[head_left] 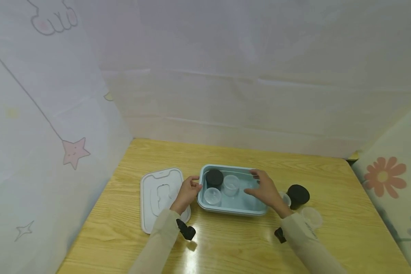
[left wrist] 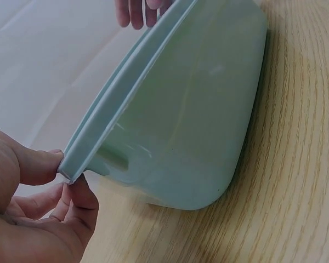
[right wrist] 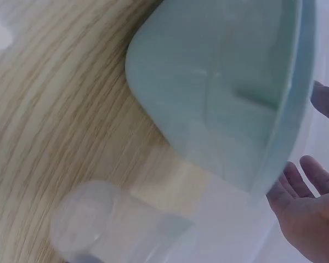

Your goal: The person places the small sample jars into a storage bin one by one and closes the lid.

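Observation:
A light blue plastic box (head_left: 248,203) stands on the table, with a black-lidded jar (head_left: 214,178) and two clear small cups, one at the front (head_left: 212,196) and one in the middle (head_left: 231,184), in its left half. My left hand (head_left: 187,193) pinches the box's left rim between thumb and fingers, as the left wrist view shows close up (left wrist: 41,203). Over the right end of the box reaches my right hand (head_left: 265,190), thumb and fingers spread apart with nothing between them. In the right wrist view this hand (right wrist: 312,213) appears beyond the box rim (right wrist: 296,131).
Left of the box lies a pale rectangular lid (head_left: 148,201), partly behind the left forearm. Beside the right wrist are a black round piece (head_left: 298,195), a clear cup (head_left: 285,198) and a clear round piece (head_left: 311,217). A printed cloth (head_left: 226,106) hangs behind the wooden table (head_left: 226,243).

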Motion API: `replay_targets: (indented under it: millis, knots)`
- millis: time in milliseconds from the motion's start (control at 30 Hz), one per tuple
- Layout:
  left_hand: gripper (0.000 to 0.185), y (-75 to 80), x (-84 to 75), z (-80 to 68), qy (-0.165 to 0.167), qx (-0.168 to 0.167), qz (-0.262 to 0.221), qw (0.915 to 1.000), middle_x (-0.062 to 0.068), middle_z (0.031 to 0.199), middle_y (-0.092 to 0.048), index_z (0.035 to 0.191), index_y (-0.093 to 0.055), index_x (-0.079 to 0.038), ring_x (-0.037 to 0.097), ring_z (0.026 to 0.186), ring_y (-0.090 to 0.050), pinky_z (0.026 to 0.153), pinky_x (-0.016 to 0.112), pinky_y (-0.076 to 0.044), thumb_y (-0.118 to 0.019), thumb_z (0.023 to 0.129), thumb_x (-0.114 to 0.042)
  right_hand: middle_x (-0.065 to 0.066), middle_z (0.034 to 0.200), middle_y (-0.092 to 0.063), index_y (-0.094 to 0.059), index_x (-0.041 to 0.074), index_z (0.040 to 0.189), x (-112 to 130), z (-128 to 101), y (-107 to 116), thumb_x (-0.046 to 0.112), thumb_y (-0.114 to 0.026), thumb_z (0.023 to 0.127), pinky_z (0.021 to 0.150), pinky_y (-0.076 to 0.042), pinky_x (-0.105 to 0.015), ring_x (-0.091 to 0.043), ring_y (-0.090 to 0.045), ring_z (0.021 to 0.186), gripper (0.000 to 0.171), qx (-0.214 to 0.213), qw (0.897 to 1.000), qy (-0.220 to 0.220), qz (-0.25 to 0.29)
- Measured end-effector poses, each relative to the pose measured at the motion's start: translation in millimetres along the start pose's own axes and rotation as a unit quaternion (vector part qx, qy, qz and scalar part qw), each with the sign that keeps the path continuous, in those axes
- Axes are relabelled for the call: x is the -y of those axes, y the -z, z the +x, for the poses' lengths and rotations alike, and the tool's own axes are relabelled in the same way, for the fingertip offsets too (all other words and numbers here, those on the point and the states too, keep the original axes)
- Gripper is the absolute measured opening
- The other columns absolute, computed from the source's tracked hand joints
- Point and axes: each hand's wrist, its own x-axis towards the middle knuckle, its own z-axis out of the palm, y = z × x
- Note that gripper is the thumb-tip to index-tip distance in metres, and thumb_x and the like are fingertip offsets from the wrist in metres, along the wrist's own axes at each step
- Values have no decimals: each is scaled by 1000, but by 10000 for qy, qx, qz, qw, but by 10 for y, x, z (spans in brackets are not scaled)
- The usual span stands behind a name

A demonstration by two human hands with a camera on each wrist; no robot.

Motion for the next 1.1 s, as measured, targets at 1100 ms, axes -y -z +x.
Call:
replay_targets:
  millis: [1100]
  knots:
    - [38, 6, -12, 5, 197, 1, 64, 9998, 10, 95, -55, 132, -50, 0, 15, 80, -54, 63, 22, -44, -55, 95, -6, -31, 134, -42, -39, -9, 136, -313, -463, 387, 18, -71, 85, 99, -37, -59, -47, -43, 120, 65, -254, 9982, -498, -217]
